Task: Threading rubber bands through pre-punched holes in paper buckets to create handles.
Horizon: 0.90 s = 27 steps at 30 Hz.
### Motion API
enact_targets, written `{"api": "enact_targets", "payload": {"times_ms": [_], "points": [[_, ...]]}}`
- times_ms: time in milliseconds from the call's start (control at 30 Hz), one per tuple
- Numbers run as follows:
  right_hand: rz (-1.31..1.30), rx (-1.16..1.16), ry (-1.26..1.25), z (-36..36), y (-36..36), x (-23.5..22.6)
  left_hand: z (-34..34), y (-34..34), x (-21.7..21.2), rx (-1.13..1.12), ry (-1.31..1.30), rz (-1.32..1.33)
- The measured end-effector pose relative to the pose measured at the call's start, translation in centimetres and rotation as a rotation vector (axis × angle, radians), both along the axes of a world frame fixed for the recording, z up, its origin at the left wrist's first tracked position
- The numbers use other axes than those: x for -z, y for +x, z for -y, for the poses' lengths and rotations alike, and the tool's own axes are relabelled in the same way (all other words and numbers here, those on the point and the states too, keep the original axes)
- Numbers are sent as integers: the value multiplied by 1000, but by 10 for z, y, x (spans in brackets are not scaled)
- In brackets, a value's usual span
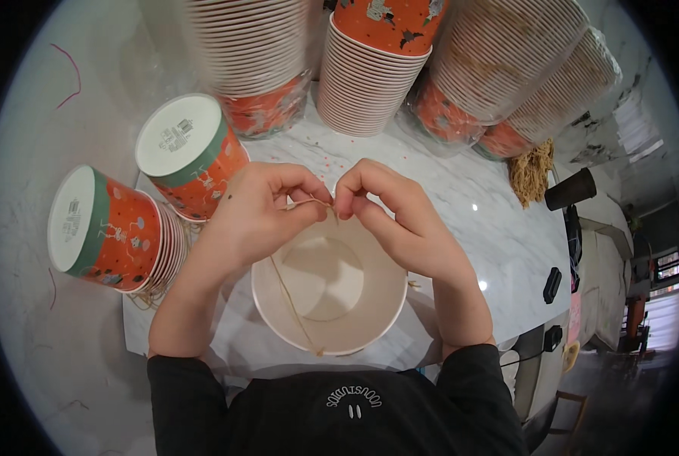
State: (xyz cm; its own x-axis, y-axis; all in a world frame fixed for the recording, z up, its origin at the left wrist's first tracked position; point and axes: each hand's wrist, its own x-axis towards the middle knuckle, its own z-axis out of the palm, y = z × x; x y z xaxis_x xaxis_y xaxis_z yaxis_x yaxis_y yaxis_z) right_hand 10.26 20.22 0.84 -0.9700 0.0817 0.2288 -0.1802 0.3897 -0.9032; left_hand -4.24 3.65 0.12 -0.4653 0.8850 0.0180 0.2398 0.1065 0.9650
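Note:
A paper bucket (381,308) with a white inside stands open side up on the marble-patterned table, close to my body. Above its far rim, my left hand (260,209) pinches a thin tan string between thumb and fingers. My right hand (396,216) meets it fingertip to fingertip, pinching the same string near a short loose end. A length of string (290,298) also hangs inside the bucket and reaches a small knot (320,352) at the near rim. Another bit of string (413,284) sticks out at the right rim. Exactly how the string lies between my fingertips is partly hidden.
Upside-down or tipped orange and green buckets (123,235) lie at the left, with another stack (195,152) behind. Tall stacks (374,83), some in clear plastic (499,68), line the back. A tan string bundle (532,171), a dark cup (571,190) and a black object (552,285) are at the right.

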Motion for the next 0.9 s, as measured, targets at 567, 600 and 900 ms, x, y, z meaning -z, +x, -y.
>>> {"api": "enact_targets", "payload": {"times_ms": [567, 600, 900], "points": [[-272, 292, 495, 15, -2, 3, -4, -7, 1, -21, 64, 257], [-273, 291, 497, 16, -1, 2, -5, -7, 3, -25, 77, 259], [-333, 414, 550, 22, -4, 13, -6, -1, 6, -55, 52, 199]]}}
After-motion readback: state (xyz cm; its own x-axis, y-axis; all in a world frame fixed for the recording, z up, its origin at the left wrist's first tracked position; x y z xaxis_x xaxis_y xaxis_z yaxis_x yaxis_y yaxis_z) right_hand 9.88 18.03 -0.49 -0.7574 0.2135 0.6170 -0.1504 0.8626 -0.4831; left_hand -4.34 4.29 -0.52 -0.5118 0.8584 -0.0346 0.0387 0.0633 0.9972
